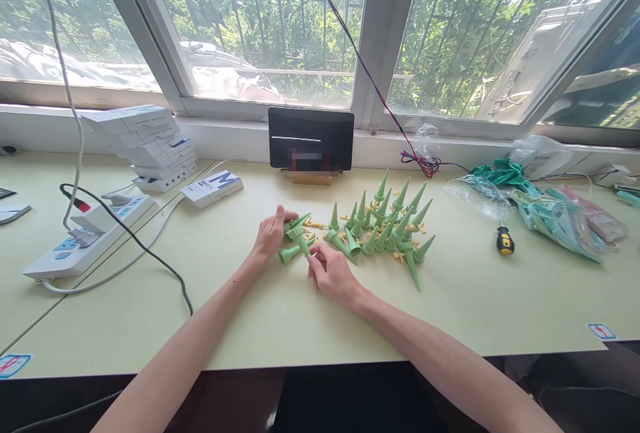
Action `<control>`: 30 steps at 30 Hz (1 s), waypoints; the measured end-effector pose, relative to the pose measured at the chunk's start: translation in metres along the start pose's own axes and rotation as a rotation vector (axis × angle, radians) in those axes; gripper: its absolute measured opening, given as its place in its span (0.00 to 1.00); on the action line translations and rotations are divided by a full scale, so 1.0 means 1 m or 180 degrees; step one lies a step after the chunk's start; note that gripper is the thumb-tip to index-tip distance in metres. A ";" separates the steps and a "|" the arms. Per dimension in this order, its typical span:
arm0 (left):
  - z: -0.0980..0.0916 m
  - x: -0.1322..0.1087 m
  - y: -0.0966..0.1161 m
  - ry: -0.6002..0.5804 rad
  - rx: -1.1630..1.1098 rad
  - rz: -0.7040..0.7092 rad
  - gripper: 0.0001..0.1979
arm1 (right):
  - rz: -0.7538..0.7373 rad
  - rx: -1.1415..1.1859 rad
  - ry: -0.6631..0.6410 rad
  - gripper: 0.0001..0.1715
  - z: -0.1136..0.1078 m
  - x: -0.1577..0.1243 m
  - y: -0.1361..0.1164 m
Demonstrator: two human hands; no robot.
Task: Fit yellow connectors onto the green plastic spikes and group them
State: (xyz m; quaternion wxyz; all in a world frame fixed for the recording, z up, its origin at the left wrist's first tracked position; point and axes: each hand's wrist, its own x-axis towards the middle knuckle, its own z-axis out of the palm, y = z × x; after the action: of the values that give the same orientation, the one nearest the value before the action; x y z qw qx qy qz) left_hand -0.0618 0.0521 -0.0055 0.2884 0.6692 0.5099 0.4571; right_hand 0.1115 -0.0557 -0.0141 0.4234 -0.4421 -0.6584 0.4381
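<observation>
My left hand (270, 233) is closed round a green cone-shaped plastic spike (296, 223) that points right. My right hand (333, 275) pinches a second green spike (301, 242) at its lower end, close beside the first. A third green spike (289, 255) lies on the table just below them. To the right stands a cluster of several green spikes (393, 223), some upright and some lying down, with small yellow plastic parts (315, 224) scattered among them on the pale green table (280, 313).
A dark tablet (311, 139) leans against the window sill behind the spikes. A screwdriver (505, 240) and plastic bags of green parts (555, 216) lie right. A power strip (87, 236), black cable (150, 253) and stacked white boxes (150, 146) sit left.
</observation>
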 end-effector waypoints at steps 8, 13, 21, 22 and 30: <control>0.008 -0.009 0.007 0.0105 0.0289 0.0155 0.36 | 0.0012 0.0048 -0.0007 0.04 -0.001 0.000 -0.001; 0.012 -0.013 0.011 0.0200 0.0398 0.0132 0.34 | -0.0045 0.0017 -0.0006 0.04 0.000 0.000 0.004; 0.014 -0.017 0.018 0.0355 0.0380 0.0184 0.33 | -0.0172 -0.0070 0.0110 0.06 0.000 0.000 0.002; 0.013 -0.017 0.019 0.0416 0.0353 0.0230 0.32 | -0.0192 -0.0072 0.0146 0.06 0.000 0.000 0.001; 0.009 -0.022 0.027 0.0581 0.0575 0.1227 0.25 | -0.0249 -0.0046 0.0417 0.08 -0.002 0.001 0.001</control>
State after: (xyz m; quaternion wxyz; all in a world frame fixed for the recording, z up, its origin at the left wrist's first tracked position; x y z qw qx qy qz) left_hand -0.0435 0.0230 0.0070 0.0873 0.7332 0.4354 0.5149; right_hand 0.1136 -0.0546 -0.0139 0.4790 -0.4468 -0.6492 0.3865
